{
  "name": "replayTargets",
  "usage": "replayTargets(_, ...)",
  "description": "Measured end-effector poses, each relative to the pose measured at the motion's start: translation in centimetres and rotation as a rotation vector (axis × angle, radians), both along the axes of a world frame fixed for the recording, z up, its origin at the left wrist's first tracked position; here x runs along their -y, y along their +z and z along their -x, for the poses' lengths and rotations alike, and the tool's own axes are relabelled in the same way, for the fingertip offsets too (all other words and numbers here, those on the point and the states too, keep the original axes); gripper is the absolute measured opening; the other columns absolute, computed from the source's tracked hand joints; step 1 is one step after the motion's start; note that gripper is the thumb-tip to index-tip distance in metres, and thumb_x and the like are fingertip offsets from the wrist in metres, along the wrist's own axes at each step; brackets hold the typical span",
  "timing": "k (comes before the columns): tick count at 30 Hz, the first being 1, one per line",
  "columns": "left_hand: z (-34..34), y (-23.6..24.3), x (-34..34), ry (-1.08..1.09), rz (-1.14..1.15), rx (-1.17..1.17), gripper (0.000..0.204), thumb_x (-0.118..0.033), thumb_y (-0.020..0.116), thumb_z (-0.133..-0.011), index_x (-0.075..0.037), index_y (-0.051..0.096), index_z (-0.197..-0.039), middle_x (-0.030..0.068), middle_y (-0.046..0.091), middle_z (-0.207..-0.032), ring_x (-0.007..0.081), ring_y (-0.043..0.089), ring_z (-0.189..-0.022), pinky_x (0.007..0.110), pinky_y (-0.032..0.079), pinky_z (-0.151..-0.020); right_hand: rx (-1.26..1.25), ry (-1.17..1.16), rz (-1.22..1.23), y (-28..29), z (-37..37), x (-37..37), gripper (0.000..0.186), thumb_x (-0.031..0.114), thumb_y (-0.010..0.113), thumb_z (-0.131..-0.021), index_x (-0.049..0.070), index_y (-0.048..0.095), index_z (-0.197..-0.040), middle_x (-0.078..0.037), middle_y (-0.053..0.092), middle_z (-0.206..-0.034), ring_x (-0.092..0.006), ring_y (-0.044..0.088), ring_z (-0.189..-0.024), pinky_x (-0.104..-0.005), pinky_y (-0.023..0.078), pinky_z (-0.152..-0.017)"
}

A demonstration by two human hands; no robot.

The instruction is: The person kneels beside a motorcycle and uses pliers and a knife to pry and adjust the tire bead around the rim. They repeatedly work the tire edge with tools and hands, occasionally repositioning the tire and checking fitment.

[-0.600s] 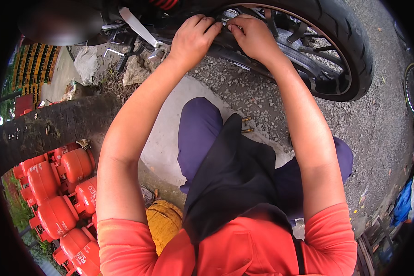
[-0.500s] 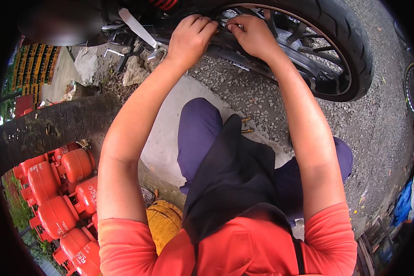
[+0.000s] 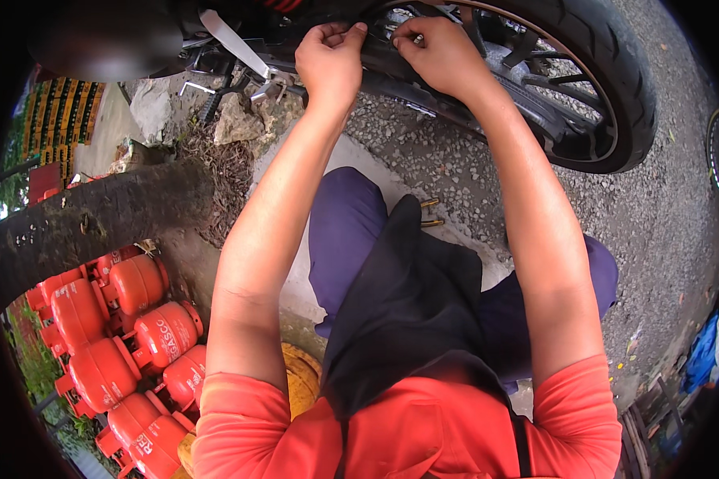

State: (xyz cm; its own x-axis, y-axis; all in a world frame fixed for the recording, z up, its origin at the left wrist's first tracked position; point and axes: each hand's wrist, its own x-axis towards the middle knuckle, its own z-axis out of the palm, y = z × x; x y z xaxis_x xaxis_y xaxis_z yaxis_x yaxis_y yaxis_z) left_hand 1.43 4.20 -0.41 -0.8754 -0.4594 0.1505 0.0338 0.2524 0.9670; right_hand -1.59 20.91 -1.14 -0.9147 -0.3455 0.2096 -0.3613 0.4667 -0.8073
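Both hands are at the lower side of a motorcycle, beside its black rear wheel [image 3: 631, 96] and the long dark swingarm and chain area [image 3: 403, 88]. My left hand [image 3: 331, 64] is closed, fingers curled and thumb tip raised against them; anything between them is too small to make out. A short gap to the right, my right hand [image 3: 447, 60] pinches thumb and forefinger together close to the motorcycle's frame. What that pinch holds, if anything, cannot be seen. A silver metal lever [image 3: 233, 41] slants down just left of my left hand.
Red gas cylinders [image 3: 104, 371] are stacked at the left, near a yellow cylinder [image 3: 302, 375]. A dark log-like beam [image 3: 104, 211] and rocks [image 3: 236, 120] lie above them. Two brass-coloured pieces [image 3: 431, 222] stick out beside my knee. Gravel [image 3: 439, 160] surrounds the concrete slab [image 3: 296, 275].
My left hand has drawn slightly left and turned, so its thumb now shows, widening the gap between the hands. The right hand stays pinched in nearly the same place.
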Motion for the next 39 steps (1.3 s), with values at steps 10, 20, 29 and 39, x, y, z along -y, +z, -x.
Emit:
replayTargets(10, -0.2, 2.1, 0.4, -0.223, 1.03, -0.453, 0.023, -0.005, 0.066, -0.086, -0.013, 0.073, -0.106, 0.0068, 0.069, -0.1, 0.0333, 0.068, -0.087, 0.041, 0.055, -0.076, 0.055, 0.02, -0.243, 1.4, -0.9, -2.3, 0.051, 0.023, 0.084, -0.076, 0.001, 0.069, -0.12, -0.023, 0.071, -0.114, -0.0368, 0.068, -0.109, -0.0407, 0.051, -0.096)
replayTargets(20, -1.5, 3.5, 0.7, -0.18, 1.049, -0.107, 0.035, -0.022, 0.074, -0.086, -0.001, 0.066, -0.113, 0.0149, 0.07, -0.096, 0.0308, 0.07, -0.087, 0.04, 0.056, -0.075, -0.131, 0.049, -0.397, 1.5, -2.3, -2.4, 0.043, 0.016, 0.077, -0.082, 0.004, 0.069, -0.122, -0.022, 0.071, -0.111, -0.0368, 0.067, -0.107, -0.046, 0.052, -0.095)
replayTargets(29, -2.5, -1.4, -2.9, 0.061, 0.621, -0.026, 0.072, -0.041, 0.088, -0.071, 0.009, 0.063, -0.117, 0.0182, 0.063, -0.105, 0.0285, 0.064, -0.089, 0.039, 0.053, -0.081, 0.015, 0.085, -0.086, 1.4, -0.6, -2.7, 0.034, 0.009, 0.06, -0.091, -0.002, 0.067, -0.122, -0.021, 0.07, -0.116, -0.0312, 0.068, -0.108, -0.0374, 0.05, -0.096)
replayTargets(39, -2.2, -2.6, -4.3, 0.106, 0.3, -0.122, 0.043, -0.016, 0.077, -0.073, 0.002, 0.069, -0.11, 0.0119, 0.069, -0.099, 0.0229, 0.064, -0.078, 0.035, 0.053, -0.074, -0.167, -0.079, -0.093, 2.2, -0.8, -1.2, 0.025, 0.012, 0.062, -0.089, 0.001, 0.072, -0.109, -0.016, 0.073, -0.104, -0.0296, 0.071, -0.092, -0.0372, 0.055, -0.082)
